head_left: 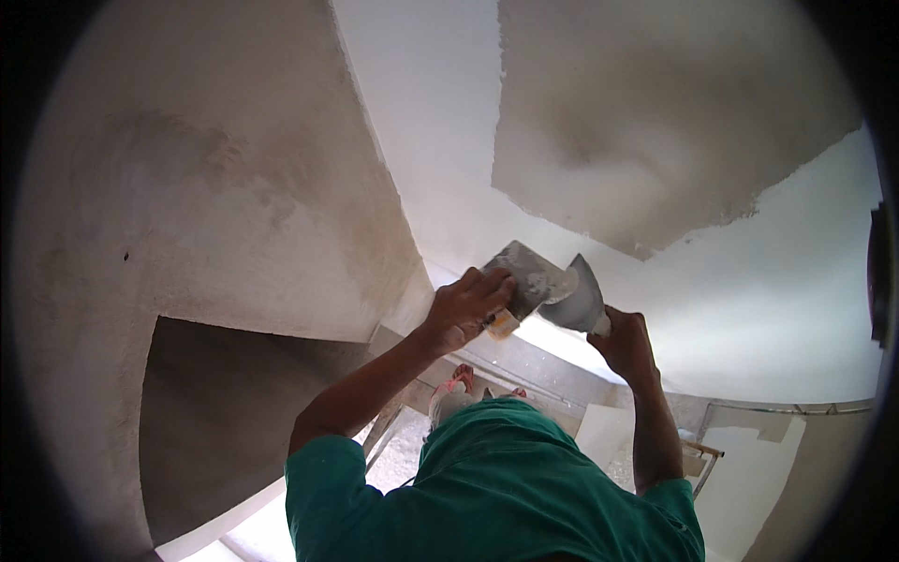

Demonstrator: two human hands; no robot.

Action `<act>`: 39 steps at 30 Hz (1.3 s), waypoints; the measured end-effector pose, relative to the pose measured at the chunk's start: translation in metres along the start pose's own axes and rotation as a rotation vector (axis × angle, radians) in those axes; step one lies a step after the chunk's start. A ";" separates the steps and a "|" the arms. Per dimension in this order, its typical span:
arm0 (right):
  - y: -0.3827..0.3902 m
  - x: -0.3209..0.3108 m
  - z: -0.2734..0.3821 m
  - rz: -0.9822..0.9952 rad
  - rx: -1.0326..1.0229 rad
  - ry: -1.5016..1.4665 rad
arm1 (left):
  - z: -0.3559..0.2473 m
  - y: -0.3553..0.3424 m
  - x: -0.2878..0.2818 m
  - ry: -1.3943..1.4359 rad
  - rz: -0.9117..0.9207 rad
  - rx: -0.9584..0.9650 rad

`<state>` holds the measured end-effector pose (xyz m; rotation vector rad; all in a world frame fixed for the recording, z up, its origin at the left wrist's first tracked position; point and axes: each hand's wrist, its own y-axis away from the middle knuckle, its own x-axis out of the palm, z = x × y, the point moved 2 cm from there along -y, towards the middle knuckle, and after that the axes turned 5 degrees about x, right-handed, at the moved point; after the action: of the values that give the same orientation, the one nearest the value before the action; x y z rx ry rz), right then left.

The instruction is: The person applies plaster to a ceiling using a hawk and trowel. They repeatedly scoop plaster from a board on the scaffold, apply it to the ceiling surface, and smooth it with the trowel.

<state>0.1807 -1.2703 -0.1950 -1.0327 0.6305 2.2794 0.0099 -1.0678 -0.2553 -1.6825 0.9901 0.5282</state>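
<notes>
My left hand (465, 307) is closed round the handle of a plastering trowel (524, 267), whose flat rectangular metal blade is smeared with white. Beside it, my right hand (629, 347) grips a putty knife (579, 300) with a broad, flared grey blade. The two blades meet or overlap in front of me; whether they touch, I cannot tell. A lump of whitish putty (564, 284) sits where they come together. Part of a yellowish handle shows below the trowel's blade. Both tools are held up in front of a white-coated surface (449, 178).
A rough-edged grey-brown patch (646, 122) interrupts the white coat. On the left stands a brownish plastered wall (243, 215) with a dark rectangular opening (243, 421). A dark object (878, 276) juts in at the right rim. My feet (462, 377) are far below, near a metal-framed stand (707, 459).
</notes>
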 end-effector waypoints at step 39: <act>0.316 0.237 -0.347 -0.185 1.061 -0.289 | 0.028 0.225 0.299 0.730 0.533 -1.423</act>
<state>0.0258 -1.6466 -0.5280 -0.2169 1.3215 1.5015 -0.0044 -1.1674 -0.6170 -2.9964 1.8302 1.1795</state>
